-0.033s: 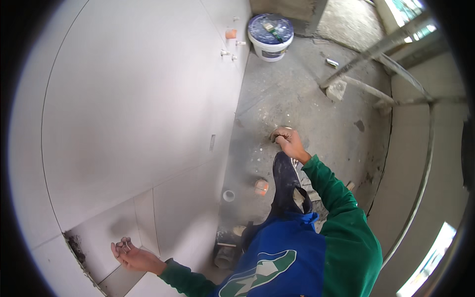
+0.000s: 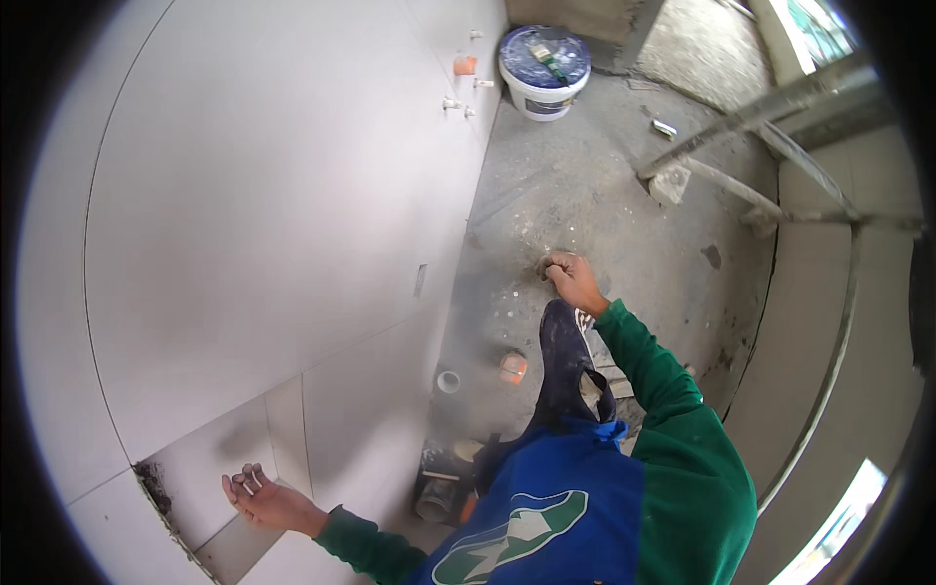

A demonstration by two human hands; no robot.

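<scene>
My left hand (image 2: 265, 502) is in front of a tiled recess (image 2: 200, 463) low in the wall on the left. Its fingers are loosely curled, and something small and whitish seems to lie between them, too small to name. Above the floor, out past my knee, is my right hand (image 2: 575, 281). Its thumb and fingers are pressed together, and whatever they may hold is hidden. My dark trouser leg (image 2: 561, 361) is just below that hand.
A lidded white bucket (image 2: 544, 102) with a paintbrush (image 2: 548, 63) on top stands against the wall. Metal scaffold tubes (image 2: 760, 112) cross the right side. An orange-and-white cup-like piece (image 2: 513, 368) and a white pipe ring (image 2: 448, 381) are near my leg. Pipe stubs (image 2: 451, 103) jut from the wall.
The view has shifted slightly. The fingers of my left hand have loosened a little and moved apart. My right hand stays in almost the same place, its fingers closed.
</scene>
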